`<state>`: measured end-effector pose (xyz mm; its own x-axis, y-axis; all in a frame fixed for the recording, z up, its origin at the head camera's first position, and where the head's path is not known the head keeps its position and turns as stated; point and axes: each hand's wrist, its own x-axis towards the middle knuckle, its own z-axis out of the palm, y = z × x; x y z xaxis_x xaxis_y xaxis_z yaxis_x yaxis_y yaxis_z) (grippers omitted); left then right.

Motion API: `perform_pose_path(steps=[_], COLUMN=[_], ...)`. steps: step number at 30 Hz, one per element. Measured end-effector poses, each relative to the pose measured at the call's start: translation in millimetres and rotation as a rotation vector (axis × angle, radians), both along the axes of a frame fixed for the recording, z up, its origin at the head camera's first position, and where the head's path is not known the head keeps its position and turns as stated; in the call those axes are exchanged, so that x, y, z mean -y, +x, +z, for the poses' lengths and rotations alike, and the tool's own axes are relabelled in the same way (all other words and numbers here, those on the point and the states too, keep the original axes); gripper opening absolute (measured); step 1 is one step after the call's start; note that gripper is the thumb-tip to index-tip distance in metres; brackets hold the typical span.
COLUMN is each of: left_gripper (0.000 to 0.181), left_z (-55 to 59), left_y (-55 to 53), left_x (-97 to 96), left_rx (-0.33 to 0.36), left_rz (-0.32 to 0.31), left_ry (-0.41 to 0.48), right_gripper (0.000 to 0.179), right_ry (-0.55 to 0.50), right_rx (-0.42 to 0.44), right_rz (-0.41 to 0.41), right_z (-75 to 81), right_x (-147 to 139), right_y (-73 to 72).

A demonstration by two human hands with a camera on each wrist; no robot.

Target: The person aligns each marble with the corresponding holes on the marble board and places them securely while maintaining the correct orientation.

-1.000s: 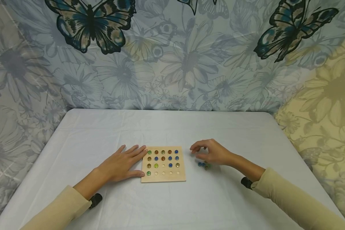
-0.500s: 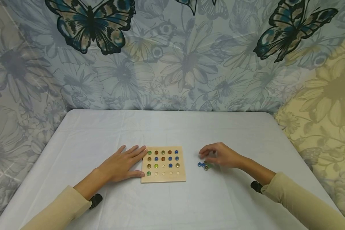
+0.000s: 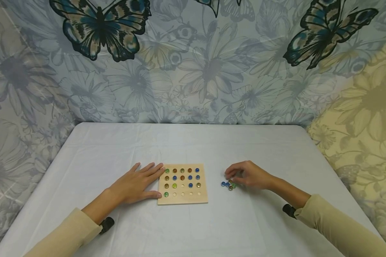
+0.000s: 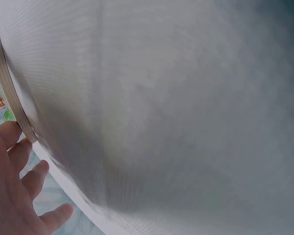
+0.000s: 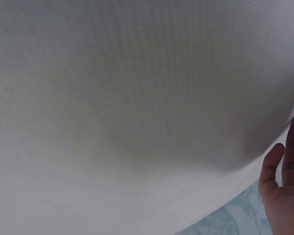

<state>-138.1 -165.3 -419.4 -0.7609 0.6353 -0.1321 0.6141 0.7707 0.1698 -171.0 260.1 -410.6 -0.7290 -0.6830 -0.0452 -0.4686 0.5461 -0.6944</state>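
Note:
A square wooden board lies on the white cloth, several glass marbles in its holes: green, brown, yellow-green and blue. Bare holes show along its front row and one in the third row. My left hand lies spread at its left side, fingertips and thumb on the edge. In the left wrist view the board's side shows beyond those fingers. Right of the board, a small cluster of blue, brown and green marbles sits on the cloth. My right hand is over it, fingers loosely bent, thumb tip close to a brown marble.
The white-covered table runs back to a hanging cloth printed with flowers and butterflies. Dark wrist cameras sit under both sleeves. The right wrist view shows mostly white cloth, with part of the right hand at its edge.
My right hand has moved right and slightly nearer, from between board and cluster to over the marbles. The left hand and the board have stayed in place.

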Motion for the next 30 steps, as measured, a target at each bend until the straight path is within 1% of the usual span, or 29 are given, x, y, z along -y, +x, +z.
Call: perform_pose_path(steps=[7, 18, 25, 30], left_gripper=[0.086, 0.085, 0.085, 0.085], left_z=[-0.6, -1.0, -1.6, -1.9], left_y=[-0.3, -0.4, -0.2, 0.0], left_x=[-0.5, 0.0, 0.3, 0.7], left_rx=[0.004, -0.001, -0.005, -0.007], left_rz=[0.002, -0.002, -0.003, -0.004], left_ry=[-0.002, 0.008, 0.013, 0.016], right_gripper=[0.026, 0.027, 0.026, 0.026], right_ry=[0.003, 0.011, 0.014, 0.024], right_rx=[-0.003, -0.006, 0.027, 0.025], right_rz=[0.024, 0.025, 0.028, 0.021], right_z=[-0.1, -0.6, 0.4, -1.0], right_x=[-0.2, 1.2, 2.4, 2.6], right_y=[-1.2, -2.0, -3.1, -2.9])
